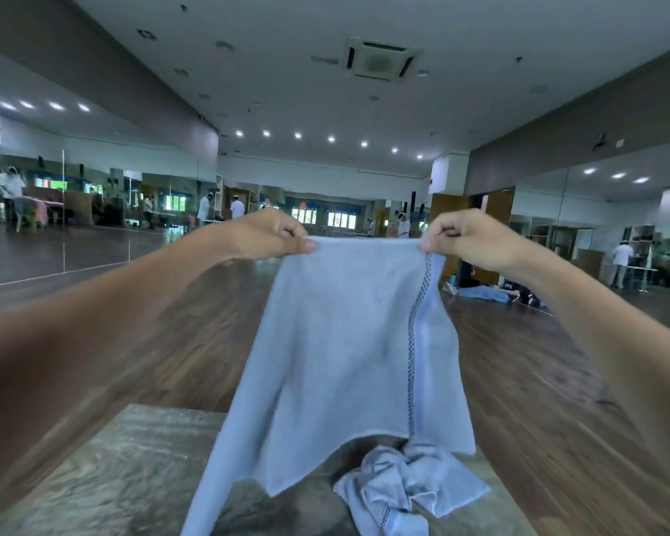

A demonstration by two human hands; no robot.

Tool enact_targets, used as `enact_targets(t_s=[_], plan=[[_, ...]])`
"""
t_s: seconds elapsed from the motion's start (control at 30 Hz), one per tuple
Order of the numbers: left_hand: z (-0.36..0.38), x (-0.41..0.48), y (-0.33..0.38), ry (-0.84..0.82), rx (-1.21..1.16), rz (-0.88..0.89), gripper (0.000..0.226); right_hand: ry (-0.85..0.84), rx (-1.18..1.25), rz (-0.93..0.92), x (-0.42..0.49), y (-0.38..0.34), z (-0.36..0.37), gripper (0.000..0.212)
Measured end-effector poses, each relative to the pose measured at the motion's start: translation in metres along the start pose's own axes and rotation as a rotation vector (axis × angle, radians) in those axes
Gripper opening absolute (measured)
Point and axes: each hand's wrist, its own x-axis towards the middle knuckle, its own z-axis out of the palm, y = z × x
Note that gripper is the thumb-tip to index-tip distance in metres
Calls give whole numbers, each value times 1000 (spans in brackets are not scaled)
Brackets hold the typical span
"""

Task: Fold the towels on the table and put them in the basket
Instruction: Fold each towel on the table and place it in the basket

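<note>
My left hand (271,236) and right hand (469,237) each pinch a top corner of the pale blue terry towel (349,342), fingers curled, holding it stretched level between them; it hangs lengthwise down over the grey marbled table (113,477), equally near both hands.

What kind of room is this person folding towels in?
Probably a dance studio or similar big practice hall: wall-length mirrors line both sides, the dark wood-plank floor stretches far back, and a square ceiling air-conditioner unit sits overhead. The left hand and right hand pinch a pale blue towel.
</note>
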Motion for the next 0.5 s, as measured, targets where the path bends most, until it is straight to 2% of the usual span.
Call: enact_targets(t_s=[0.1, 0.2, 0.27, 0.5], plan=[[-5, -1, -9, 63, 93, 19, 32, -74, -29, 4, -1, -3, 4, 13], [-10, -2, -22, 119, 100, 36, 28, -330, -153, 72, -3, -1, 6, 16], [-15, -5, -29, 121, 141, 17, 28, -443, -245, 98, -4, 5, 10, 16], [-30, -18, -42, 126, 183, -21, 19, -445, -149, 145, -8, 20, 10, 16]])
